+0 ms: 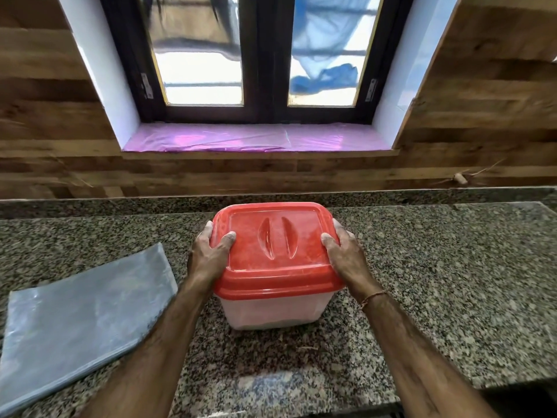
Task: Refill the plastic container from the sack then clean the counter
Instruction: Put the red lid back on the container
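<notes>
Both the left hand (211, 254) and right hand (346, 254) clamp the sides of the red lid (271, 245) on the plastic container (271, 312).

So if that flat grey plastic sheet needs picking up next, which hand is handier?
Probably the left hand. The flat grey plastic sheet lies on the speckled granite counter beside the left forearm, while the right hand sits across the red-lidded translucent plastic container.

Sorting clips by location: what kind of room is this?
Likely a home kitchen: a speckled granite counter, a red-lidded plastic container held by both hands, and a window above a wood-look wall.
</notes>
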